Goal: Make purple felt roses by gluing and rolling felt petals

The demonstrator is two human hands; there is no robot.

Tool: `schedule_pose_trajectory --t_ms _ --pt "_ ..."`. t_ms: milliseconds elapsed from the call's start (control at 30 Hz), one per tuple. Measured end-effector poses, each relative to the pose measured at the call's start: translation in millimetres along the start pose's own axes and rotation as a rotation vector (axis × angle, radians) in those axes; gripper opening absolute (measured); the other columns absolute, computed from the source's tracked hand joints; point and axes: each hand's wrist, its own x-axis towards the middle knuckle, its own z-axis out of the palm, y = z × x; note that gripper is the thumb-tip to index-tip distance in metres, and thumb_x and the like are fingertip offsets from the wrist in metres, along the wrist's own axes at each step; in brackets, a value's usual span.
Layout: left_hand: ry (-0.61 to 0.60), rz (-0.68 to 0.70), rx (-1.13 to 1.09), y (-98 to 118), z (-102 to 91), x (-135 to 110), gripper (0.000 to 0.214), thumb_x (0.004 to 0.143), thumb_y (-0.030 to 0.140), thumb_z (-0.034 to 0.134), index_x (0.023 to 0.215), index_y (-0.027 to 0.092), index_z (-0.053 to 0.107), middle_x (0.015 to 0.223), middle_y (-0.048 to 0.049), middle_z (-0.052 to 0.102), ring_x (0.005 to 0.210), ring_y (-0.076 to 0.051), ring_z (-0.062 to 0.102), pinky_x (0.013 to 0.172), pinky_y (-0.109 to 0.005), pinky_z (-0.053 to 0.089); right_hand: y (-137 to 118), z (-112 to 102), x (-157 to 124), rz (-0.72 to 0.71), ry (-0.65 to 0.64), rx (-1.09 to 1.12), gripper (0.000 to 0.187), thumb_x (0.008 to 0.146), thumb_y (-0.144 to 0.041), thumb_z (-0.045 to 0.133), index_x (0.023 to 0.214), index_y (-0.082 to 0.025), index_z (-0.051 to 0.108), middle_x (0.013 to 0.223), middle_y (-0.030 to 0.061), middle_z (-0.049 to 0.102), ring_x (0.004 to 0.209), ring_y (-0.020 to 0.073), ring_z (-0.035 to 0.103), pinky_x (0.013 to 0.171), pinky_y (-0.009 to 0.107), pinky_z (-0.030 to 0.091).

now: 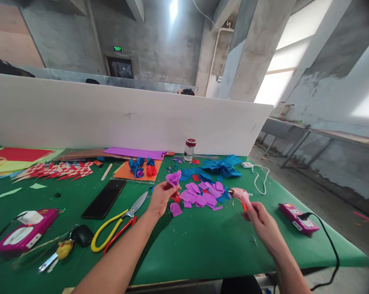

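Observation:
Between the fingertips of my left hand [161, 198] is a purple paper flower [173, 178], held upright above the table. My right hand [262, 220] is closed round the handle of a pink glue gun [241, 195], whose nozzle points left. Loose purple paper petals [199, 196] lie in a pile between my two hands, with a few red and blue pieces among them. Behind the pile is crumpled blue paper [225, 166]. Several finished blue, red and purple flowers [138, 165] rest on an orange sheet [123, 171] beyond my left hand.
Scissors [132, 212], a phone [104, 199], keys [63, 249] and a purple power strip [31, 230] lie to the left. A red-capped jar [189, 150] stands before the white partition [126, 114]. At right are a second power strip [297, 218] and a white cable [265, 179].

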Motion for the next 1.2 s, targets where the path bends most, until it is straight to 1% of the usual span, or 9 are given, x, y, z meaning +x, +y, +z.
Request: schedule_pose_trajectory --t_ms 67,167,367,533,767,900,1033,1133,1200 --pt "0.014 -0.009 -0.016 0.4 1.1 -0.9 0.029 0.057 0.032 0.086 0.070 0.012 0.069 0.068 -0.0043 0.070 0.054 -0.011 0.059 0.055 -0.024 0.047 -28.6 8.0 -5.4 -0.029 -0.026 0.166 0.040 0.087 -0.059 0.044 0.103 -0.023 0.051 0.079 0.0047 0.067 0.074 0.0228 0.066 0.065 0.030 0.048" --pt "0.025 -0.010 -0.019 1.3 1.4 -1.7 0.030 0.057 0.033 0.086 0.070 0.012 0.068 0.068 -0.0048 0.070 0.054 -0.011 0.060 0.054 -0.024 0.048 -63.7 27.5 -10.2 -0.073 -0.012 0.214 0.052 0.085 -0.061 0.048 0.116 -0.020 0.051 0.086 0.0071 0.069 0.076 0.0233 0.066 0.063 0.030 0.048" --pt "0.017 -0.004 -0.006 1.9 0.0 -1.6 0.031 0.057 0.033 0.086 0.069 0.011 0.068 0.067 -0.0045 0.069 0.053 -0.010 0.060 0.054 -0.023 0.047 -88.7 50.4 -12.3 -0.117 -0.025 0.213 0.040 0.084 -0.061 0.048 0.092 -0.022 0.049 0.073 0.0030 0.061 0.063 0.0197 0.059 0.058 0.029 0.045" --pt "-0.002 0.012 0.029 3.4 2.1 -3.4 0.031 0.056 0.035 0.085 0.069 0.012 0.070 0.064 -0.0045 0.069 0.054 -0.013 0.060 0.055 -0.025 0.048 -82.9 51.0 -9.6 -0.165 0.009 0.116 0.036 0.084 -0.060 0.051 0.080 -0.024 0.046 0.063 -0.0023 0.052 0.053 0.0152 0.047 0.051 0.027 0.036" --pt "-0.014 0.081 0.087 13.6 0.9 -3.7 0.025 0.055 0.032 0.085 0.068 0.014 0.074 0.063 -0.0039 0.070 0.061 -0.015 0.060 0.060 -0.025 0.043 -71.6 48.7 -5.4 -0.004 -0.175 0.490 0.041 0.083 -0.063 0.052 0.083 -0.023 0.050 0.057 -0.0037 0.049 0.050 0.0137 0.045 0.049 0.026 0.040" --pt "-0.024 0.074 0.089 12.3 -0.8 -1.8 0.022 0.056 0.031 0.084 0.069 0.015 0.074 0.061 -0.0024 0.068 0.062 -0.015 0.060 0.062 -0.025 0.043 -47.9 38.0 -4.7 -0.049 -0.145 0.230 0.042 0.076 -0.064 0.058 0.074 -0.023 0.048 0.054 -0.0052 0.046 0.048 0.0130 0.042 0.046 0.025 0.035" --pt "-0.031 0.086 0.109 10.4 -0.3 -1.4 0.022 0.057 0.032 0.083 0.065 0.015 0.073 0.058 -0.0013 0.066 0.064 -0.016 0.061 0.064 -0.025 0.043 -20.4 16.3 -4.2 -0.048 -0.107 0.076 0.038 0.080 -0.062 0.051 0.080 -0.024 0.049 0.058 -0.0032 0.052 0.052 0.0158 0.047 0.049 0.026 0.037" --pt "-0.030 0.095 0.121 11.9 0.9 -2.0 0.023 0.055 0.033 0.084 0.063 0.015 0.071 0.057 -0.0010 0.065 0.063 -0.016 0.060 0.063 -0.026 0.043 -9.0 -0.6 -2.0 -0.018 -0.037 0.018 0.038 0.078 -0.061 0.052 0.082 -0.024 0.048 0.057 -0.0037 0.050 0.052 0.0160 0.047 0.049 0.025 0.037" --pt "-0.033 0.096 0.123 13.4 1.7 -2.5 0.024 0.054 0.033 0.084 0.062 0.015 0.071 0.057 -0.0012 0.065 0.063 -0.016 0.060 0.062 -0.026 0.042 -5.5 -7.3 -0.9 0.016 -0.071 0.043 0.039 0.079 -0.063 0.051 0.077 -0.024 0.046 0.056 -0.0048 0.047 0.050 0.0147 0.045 0.048 0.025 0.036"
